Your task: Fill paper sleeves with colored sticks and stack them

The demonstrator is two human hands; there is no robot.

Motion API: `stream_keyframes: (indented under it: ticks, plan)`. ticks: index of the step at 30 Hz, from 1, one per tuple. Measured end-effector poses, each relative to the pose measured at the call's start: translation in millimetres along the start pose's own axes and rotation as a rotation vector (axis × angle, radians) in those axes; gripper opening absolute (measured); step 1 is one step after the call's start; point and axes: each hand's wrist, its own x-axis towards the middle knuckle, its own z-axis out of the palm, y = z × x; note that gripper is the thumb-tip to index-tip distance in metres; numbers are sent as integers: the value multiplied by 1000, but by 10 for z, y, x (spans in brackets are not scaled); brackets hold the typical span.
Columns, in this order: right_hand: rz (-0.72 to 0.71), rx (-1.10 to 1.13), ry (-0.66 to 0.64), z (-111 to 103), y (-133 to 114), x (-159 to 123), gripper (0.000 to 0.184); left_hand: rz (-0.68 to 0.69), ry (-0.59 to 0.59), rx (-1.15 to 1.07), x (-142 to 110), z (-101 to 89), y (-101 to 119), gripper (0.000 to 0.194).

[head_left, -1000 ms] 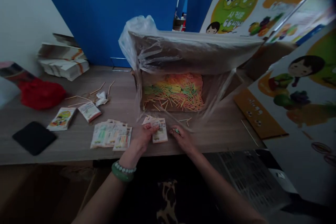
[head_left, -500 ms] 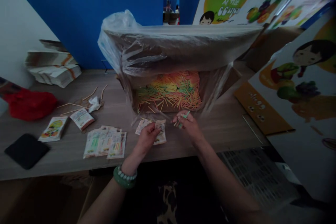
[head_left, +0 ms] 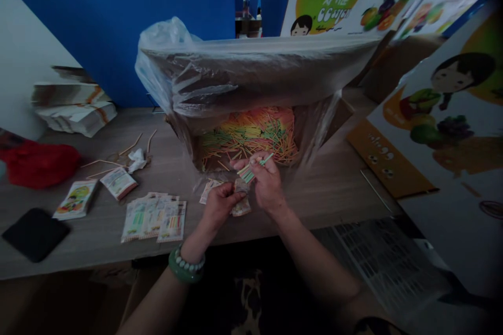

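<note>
My left hand (head_left: 220,204) pinches the upper part of a small printed packet (head_left: 242,206) over the table's front part. Close beside it, my right hand (head_left: 268,183) is closed on a few thin coloured candy sticks (head_left: 251,170), green and pinkish, which point toward the packet's top. Whether the packet's mouth is open I cannot tell. Behind both hands stands a plastic-lined box (head_left: 259,76) with a heap of loose candy sticks (head_left: 255,133) in yellow, green, orange and red. Another packet (head_left: 208,190) lies partly behind my left hand.
Several filled packets (head_left: 153,217) overlap on the table at the left. Further left are two packet stacks (head_left: 76,199) (head_left: 118,183), a black pad (head_left: 36,234), a red bag (head_left: 41,163) and loose sticks (head_left: 102,162). Printed cartons (head_left: 444,131) stand at the right.
My right hand has moved left with the candy sticks, up to the packet in my left hand. The sticks now point toward the packet. The view has shifted slightly.
</note>
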Motion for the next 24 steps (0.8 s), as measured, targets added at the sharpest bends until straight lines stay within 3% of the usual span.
stream_keyframes:
  ticks: [5,11,17,24]
  plan:
    - [62,10,-60,-15,96,-75,18,-23,17,-87,-62,-11,64,26]
    - [213,-94,-203,-63,121,-73,18,41,41,-53,-72,-25,60,26]
    - [198,-166,-300,-83,166,-14,18,105,35,-46,-40,-49,23,34]
    - [151,-148,-217,-59,168,11,29,30,69,-354,19,-3,-31,35]
